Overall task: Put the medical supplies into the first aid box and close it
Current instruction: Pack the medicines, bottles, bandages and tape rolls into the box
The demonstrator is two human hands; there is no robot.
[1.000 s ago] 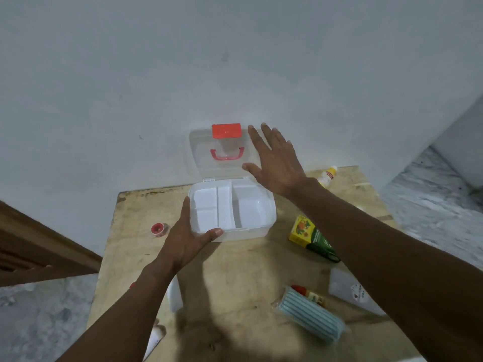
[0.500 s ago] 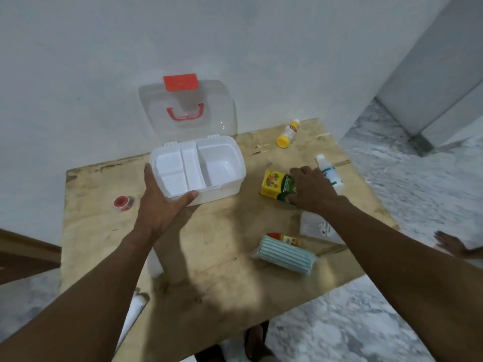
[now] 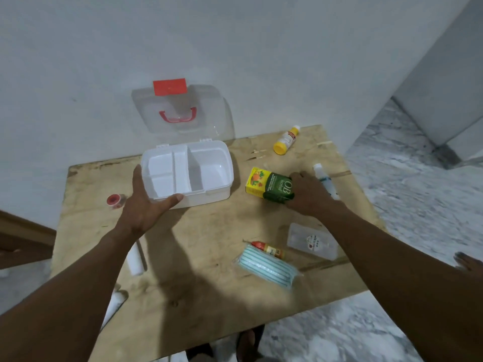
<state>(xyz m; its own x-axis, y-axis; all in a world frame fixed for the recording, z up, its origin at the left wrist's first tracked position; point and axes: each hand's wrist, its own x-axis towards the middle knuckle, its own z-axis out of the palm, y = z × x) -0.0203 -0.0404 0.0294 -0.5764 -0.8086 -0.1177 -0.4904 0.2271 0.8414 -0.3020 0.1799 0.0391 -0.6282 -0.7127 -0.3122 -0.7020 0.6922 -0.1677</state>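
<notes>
A white first aid box (image 3: 209,176) stands open on the wooden table (image 3: 203,246), its clear lid (image 3: 206,111) with a red latch leaning against the wall. My left hand (image 3: 146,202) holds the box's front left corner, thumb along the front rim. To the right, my right hand (image 3: 308,194) grips the green end of a yellow and green carton (image 3: 264,182). Loose supplies lie around: a yellow-capped bottle (image 3: 286,141), a white tube (image 3: 325,180), a clear pouch (image 3: 311,241), a small red-tipped tube (image 3: 269,249), a pack of face masks (image 3: 266,267) and a red tape roll (image 3: 115,200).
White rolls (image 3: 136,262) lie near the table's left front, partly under my left forearm. The wall stands right behind the box. A marble floor (image 3: 407,205) lies to the right and front. A wooden piece (image 3: 23,239) shows at the left edge.
My right hand left the lid, came down to the carton and now grips it. My left hand stays on the box. The view tilted down and shifted right.
</notes>
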